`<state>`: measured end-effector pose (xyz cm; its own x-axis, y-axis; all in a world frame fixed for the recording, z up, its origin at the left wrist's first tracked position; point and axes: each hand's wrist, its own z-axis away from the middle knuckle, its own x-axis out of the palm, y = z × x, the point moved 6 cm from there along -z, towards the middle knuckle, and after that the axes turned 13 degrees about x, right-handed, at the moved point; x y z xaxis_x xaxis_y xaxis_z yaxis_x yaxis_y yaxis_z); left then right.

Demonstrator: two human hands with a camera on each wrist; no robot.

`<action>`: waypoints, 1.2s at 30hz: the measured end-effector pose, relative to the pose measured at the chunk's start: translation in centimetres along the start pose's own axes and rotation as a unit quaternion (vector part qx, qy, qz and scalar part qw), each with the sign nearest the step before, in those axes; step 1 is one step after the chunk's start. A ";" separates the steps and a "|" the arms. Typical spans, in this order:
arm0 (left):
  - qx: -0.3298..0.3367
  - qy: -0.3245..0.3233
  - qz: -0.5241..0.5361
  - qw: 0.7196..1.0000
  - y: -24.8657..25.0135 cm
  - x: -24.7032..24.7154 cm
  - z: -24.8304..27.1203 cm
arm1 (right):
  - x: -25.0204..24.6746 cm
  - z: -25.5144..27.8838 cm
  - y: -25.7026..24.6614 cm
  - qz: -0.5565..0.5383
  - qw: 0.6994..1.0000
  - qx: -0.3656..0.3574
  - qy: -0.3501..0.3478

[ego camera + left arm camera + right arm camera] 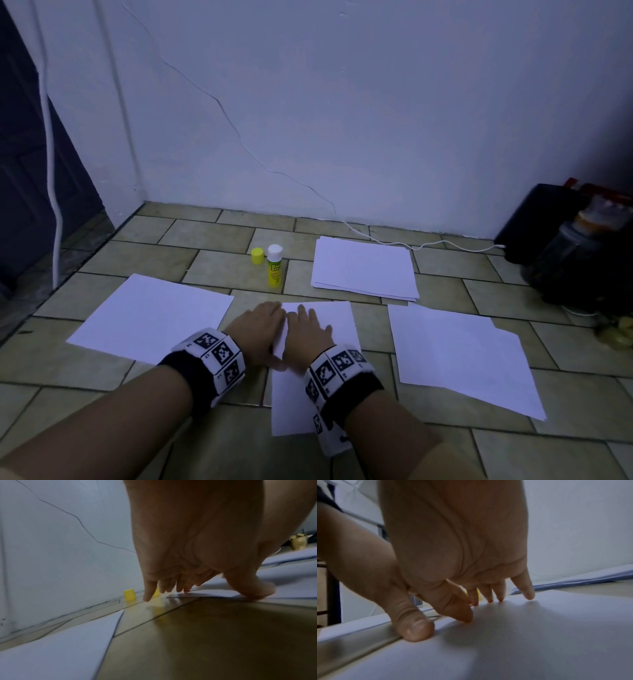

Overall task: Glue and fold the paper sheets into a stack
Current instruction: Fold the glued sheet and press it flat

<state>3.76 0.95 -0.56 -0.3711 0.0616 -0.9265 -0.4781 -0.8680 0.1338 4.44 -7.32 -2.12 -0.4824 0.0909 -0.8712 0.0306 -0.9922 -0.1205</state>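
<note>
Capless glue stick (274,265) (cap (257,256) beside) stands beyond both hands (284,329).

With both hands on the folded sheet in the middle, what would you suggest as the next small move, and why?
Probably slide the right hand along the left edge of the folded sheet to sharpen the crease while the left hand steadies it. Both sets of fingertips already press there, and the glue stick stands uncapped, untouched.

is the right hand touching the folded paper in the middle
Touching. In the right wrist view the right hand has its fingertips and thumb planted on the folded paper, with no gap beneath them.
</note>
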 end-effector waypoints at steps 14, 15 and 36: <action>-0.005 -0.078 -0.007 0.997 -0.5 1.1 0.8 | -2.1 -1.5 6.4 -0.017 0.998 0.011 -0.055; -0.002 -0.082 -0.005 0.997 -0.5 0.9 1.0 | -2.2 -1.5 6.3 -0.018 0.998 0.009 -0.051; 0.023 -0.006 -0.063 0.998 -1.2 -0.4 1.1 | -1.8 -0.2 9.9 0.085 0.995 -0.027 -0.041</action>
<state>3.58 2.50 0.00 -0.3157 0.1758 -0.9324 -0.5570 -0.8299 0.0321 5.80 -17.27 -1.89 -0.5358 -0.0865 -0.8399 0.1634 -0.9866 -0.0026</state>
